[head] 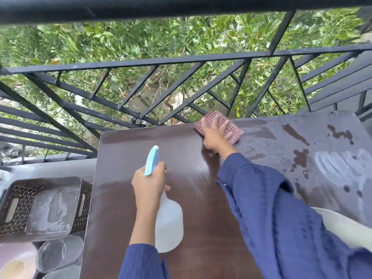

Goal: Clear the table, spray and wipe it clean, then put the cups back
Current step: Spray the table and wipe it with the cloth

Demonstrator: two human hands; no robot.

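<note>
The fingers (217, 120) of the right hand (213, 137) lie spread flat on the checked cloth (231, 130), pressing it at the far edge of the table (124, 158). The left hand (148, 188) grips the spray bottle (170, 224). Firm, overlapping strokes through the wet streaks (300, 158) on the right would serve best. The cups (52, 255) sit off the table, lower left.

Outdoor balcony or terrace, raised above ground; home or café, can't tell which. Black metal railing (141, 61) w/ diagonal bars just behind dark wood table (181, 198). Dense green foliage (141, 37) visible thru and below the bars. Perforated brown basket (20, 202) & clear cups (52, 256) down at table's left.
</note>
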